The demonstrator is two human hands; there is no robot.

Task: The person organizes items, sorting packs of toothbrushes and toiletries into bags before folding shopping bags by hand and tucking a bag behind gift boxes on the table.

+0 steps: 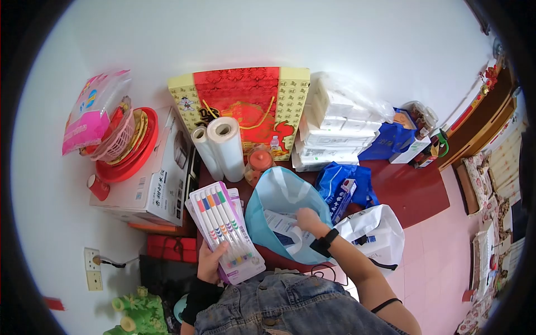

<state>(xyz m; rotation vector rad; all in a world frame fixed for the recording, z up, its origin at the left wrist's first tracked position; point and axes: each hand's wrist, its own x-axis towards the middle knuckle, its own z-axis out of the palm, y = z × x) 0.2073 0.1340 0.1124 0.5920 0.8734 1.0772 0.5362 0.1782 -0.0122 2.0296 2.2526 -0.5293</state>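
Note:
My left hand (212,261) holds a flat pack of toothbrushes (226,234) with coloured bristles, its thumb over the lower front. Another similar pack shows partly behind it. My right hand (308,219) reaches into the open light-blue bag (261,215); its fingers are bent, and whatever they hold, if anything, is hidden. A white printed package (279,223) lies inside that bag, just left of my right hand. The white bag (385,229) stands beside my right forearm.
Behind stand plastic rolls (228,151), a lidded jar (261,160), a red gift box (245,106) and stacked white packs (335,128). Blue bags (365,181) sit right on the red table (419,190). A carton (151,190) with red plates (146,159) is left.

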